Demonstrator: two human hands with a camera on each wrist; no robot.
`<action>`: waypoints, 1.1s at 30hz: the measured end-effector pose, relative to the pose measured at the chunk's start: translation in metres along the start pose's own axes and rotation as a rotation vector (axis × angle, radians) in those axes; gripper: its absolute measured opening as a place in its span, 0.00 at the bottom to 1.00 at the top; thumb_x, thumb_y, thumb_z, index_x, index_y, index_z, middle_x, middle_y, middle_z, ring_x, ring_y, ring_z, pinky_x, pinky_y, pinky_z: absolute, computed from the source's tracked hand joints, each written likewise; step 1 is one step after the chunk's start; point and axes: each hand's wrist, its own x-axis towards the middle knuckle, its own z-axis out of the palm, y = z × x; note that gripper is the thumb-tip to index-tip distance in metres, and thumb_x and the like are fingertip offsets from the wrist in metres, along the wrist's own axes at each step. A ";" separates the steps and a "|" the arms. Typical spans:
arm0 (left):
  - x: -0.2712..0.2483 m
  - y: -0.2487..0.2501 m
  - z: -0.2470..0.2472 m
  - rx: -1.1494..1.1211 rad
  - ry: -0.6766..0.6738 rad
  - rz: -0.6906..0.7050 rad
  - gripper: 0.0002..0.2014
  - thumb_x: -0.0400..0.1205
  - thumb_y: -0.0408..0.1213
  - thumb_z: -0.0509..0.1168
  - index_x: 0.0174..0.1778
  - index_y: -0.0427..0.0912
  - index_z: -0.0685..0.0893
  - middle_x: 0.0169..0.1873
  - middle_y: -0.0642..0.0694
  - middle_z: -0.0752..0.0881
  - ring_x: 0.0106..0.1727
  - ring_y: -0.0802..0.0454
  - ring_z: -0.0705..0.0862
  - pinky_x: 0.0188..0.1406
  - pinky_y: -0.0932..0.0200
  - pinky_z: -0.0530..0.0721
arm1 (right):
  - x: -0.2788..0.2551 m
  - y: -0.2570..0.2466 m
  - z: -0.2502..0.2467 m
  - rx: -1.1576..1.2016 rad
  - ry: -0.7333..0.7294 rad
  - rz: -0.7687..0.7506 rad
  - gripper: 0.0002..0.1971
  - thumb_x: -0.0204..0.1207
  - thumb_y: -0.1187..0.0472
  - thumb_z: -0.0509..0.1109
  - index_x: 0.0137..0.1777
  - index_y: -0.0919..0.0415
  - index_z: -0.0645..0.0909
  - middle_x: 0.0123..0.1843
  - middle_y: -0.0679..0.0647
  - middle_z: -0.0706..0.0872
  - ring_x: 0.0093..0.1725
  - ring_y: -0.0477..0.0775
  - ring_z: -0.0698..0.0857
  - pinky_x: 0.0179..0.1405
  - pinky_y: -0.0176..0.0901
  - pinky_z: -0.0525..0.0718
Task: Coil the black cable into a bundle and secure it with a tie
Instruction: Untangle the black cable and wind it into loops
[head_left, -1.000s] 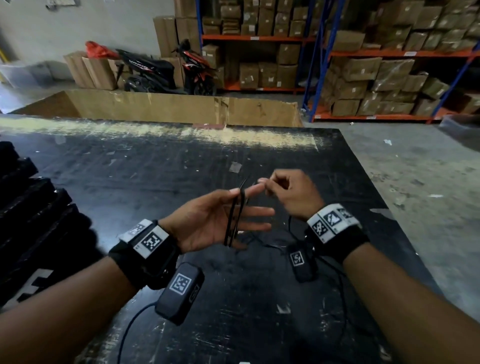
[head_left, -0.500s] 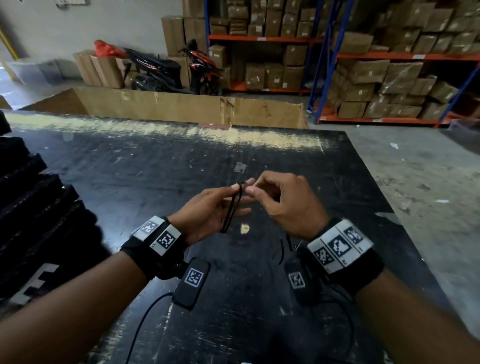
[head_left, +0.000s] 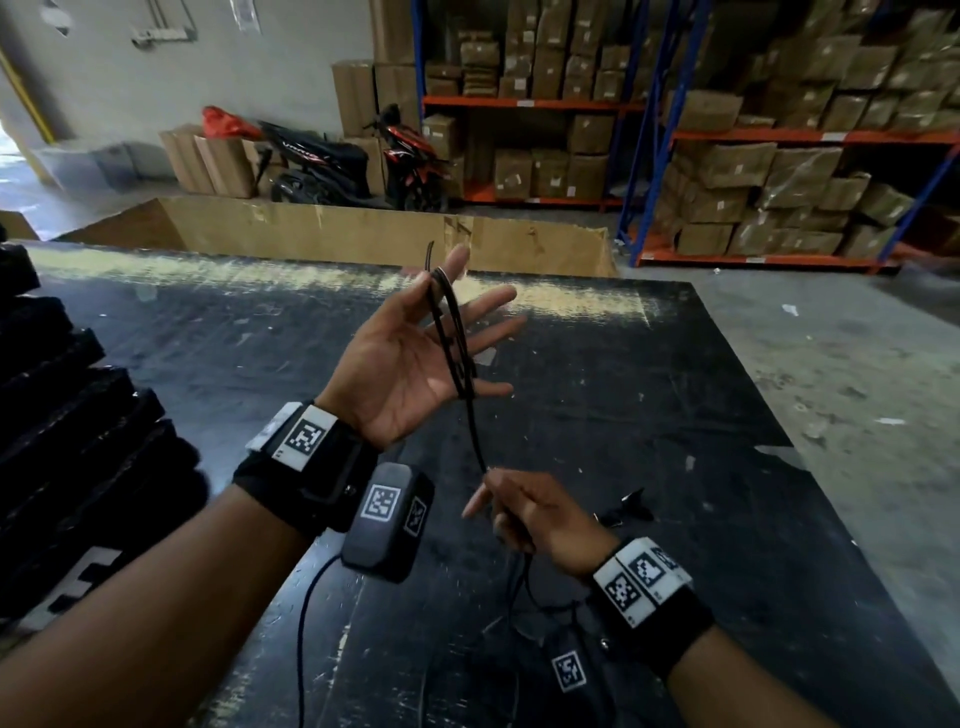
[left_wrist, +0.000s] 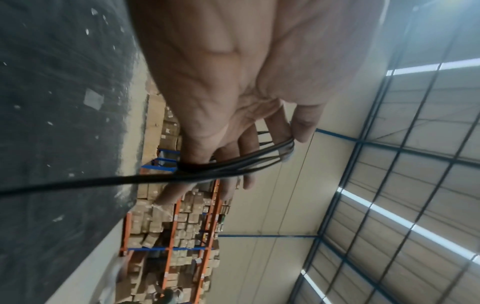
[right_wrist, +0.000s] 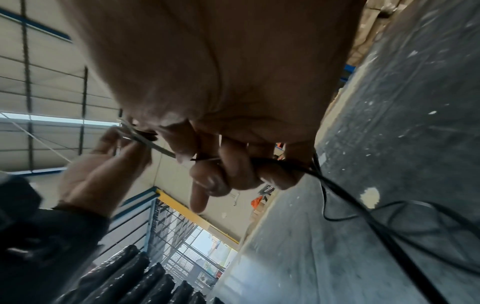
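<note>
My left hand (head_left: 410, 358) is raised palm up with its fingers spread. Several loops of the thin black cable (head_left: 452, 332) run from the thumb's base across the palm to the little finger. The left wrist view shows the thumb pinching the loops (left_wrist: 233, 164) against the index finger. One strand (head_left: 474, 436) drops straight down to my right hand (head_left: 519, 514), lower and nearer, which grips it in curled fingers with the index finger stretched out. In the right wrist view the cable (right_wrist: 337, 185) trails from that fist onto the table. I see no tie.
The black tabletop (head_left: 675, 415) is scuffed. Slack cable (head_left: 524, 587) lies on it under my right wrist, and a small black object (head_left: 631, 506) lies to the right. Stacked black items (head_left: 67, 415) fill the left edge. A cardboard bin (head_left: 363, 239), parked motorbikes and box shelves stand beyond.
Both hands were together at the loops. The left hand has since risen and spread its fingers; the right hand has dropped down along the strand, away from the loops.
</note>
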 end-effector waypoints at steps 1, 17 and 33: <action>-0.002 0.004 0.004 -0.012 -0.023 0.003 0.22 0.92 0.51 0.47 0.82 0.59 0.73 0.81 0.36 0.77 0.81 0.34 0.77 0.69 0.09 0.66 | 0.002 0.003 -0.002 -0.011 0.003 0.042 0.27 0.91 0.56 0.54 0.48 0.79 0.85 0.20 0.46 0.79 0.17 0.39 0.72 0.22 0.30 0.70; -0.032 -0.044 -0.013 0.382 -0.066 -0.519 0.25 0.88 0.47 0.62 0.81 0.44 0.77 0.76 0.42 0.84 0.77 0.41 0.82 0.64 0.42 0.77 | 0.046 -0.103 -0.068 -0.472 0.193 -0.032 0.22 0.76 0.48 0.78 0.25 0.61 0.84 0.18 0.45 0.80 0.19 0.37 0.75 0.30 0.35 0.73; -0.033 -0.030 -0.032 0.517 0.132 -0.292 0.20 0.90 0.48 0.56 0.75 0.52 0.84 0.71 0.45 0.88 0.75 0.47 0.84 0.78 0.24 0.65 | 0.004 -0.095 -0.034 -0.462 0.251 -0.179 0.07 0.81 0.58 0.72 0.42 0.57 0.88 0.26 0.50 0.85 0.24 0.44 0.80 0.30 0.51 0.81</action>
